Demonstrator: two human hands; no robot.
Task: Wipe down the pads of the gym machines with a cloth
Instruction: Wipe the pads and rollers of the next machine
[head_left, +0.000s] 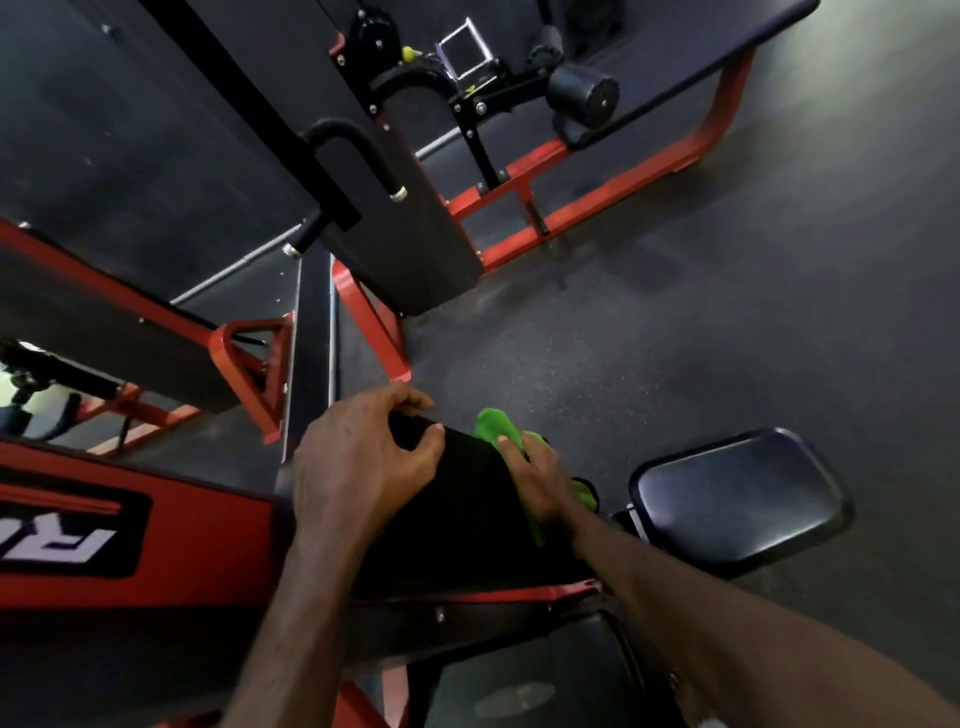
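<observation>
A person is wiping a black pad (467, 499) on a red-framed gym machine, its long axis running away from the body. The right hand (540, 483), fingers flat, is pressing a green cloth (501, 426) onto the pad's right edge, the cloth bunching beyond and beneath the fingers. The left hand (358, 457) is curling over the pad's far left corner, steadying it, farther from the cloth.

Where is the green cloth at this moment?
In the head view, the green cloth is low and just right of centre, under the right hand, which presses it on the right side of the black pad that the left hand steadies.
</observation>
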